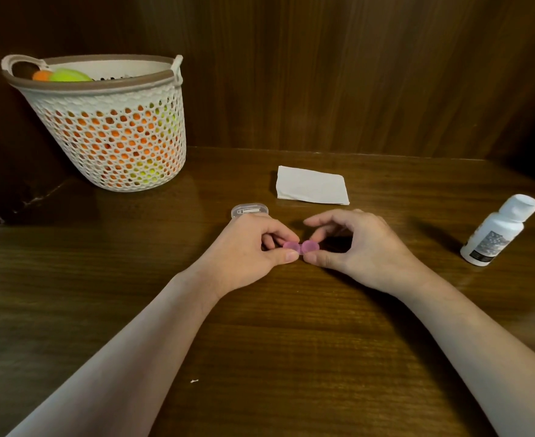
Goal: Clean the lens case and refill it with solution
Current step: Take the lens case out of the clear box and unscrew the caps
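Both hands, left point(250, 244) and right point(359, 247), pinch the pink lens case point(298, 247) over the counter point(260, 342). Clear box point(250, 211) behind left hand; tissue point(312, 185) beyond; bottle point(497, 230) right; basket point(108, 121) far left.

A dark brown wooden table point(260, 342) with visible grain carries everything. At ten o'clock stands a white perforated plastic basket point(115, 137) with a brown rim. Near twelve o'clock lies a folded white paper tissue point(312, 185); just left of it sits a small clear plastic box point(250, 211). At three o'clock stands a white plastic bottle point(497, 231), tilted.
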Demonstrator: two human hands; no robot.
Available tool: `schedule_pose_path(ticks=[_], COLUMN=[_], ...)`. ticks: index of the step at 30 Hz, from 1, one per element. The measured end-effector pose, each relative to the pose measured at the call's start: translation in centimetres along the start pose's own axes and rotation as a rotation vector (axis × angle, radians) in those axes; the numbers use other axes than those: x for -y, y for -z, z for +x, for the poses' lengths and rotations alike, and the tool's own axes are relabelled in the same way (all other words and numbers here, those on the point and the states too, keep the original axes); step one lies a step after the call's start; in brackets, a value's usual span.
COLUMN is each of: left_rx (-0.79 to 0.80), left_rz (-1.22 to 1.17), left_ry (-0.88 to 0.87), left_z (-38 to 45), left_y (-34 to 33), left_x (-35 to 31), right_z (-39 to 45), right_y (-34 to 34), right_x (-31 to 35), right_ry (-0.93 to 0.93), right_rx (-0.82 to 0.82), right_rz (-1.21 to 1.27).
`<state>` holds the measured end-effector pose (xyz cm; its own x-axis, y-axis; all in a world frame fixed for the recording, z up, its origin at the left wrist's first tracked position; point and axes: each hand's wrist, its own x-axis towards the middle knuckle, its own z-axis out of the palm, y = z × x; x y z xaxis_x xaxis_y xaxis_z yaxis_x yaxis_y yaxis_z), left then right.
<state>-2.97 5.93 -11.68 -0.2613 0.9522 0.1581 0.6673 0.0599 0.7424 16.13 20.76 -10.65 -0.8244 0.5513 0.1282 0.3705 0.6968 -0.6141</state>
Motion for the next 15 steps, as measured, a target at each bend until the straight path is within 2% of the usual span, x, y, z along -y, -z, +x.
schedule_pose_path(ticks=[5, 15], left_rx=[0.000, -0.009], left_rz=[-0.001, 0.018], left_ry=[0.000, 0.002], left_z=[0.00, 0.05], left_y=[0.01, 0.00], left_x=[0.00, -0.15], right_z=[-0.15, -0.15], right_y=[0.34, -0.03], right_x=[-0.31, -0.30], right_ry=[0.003, 0.041], right_rx=[0.048, 0.027], right_rz=[0.021, 0.000])
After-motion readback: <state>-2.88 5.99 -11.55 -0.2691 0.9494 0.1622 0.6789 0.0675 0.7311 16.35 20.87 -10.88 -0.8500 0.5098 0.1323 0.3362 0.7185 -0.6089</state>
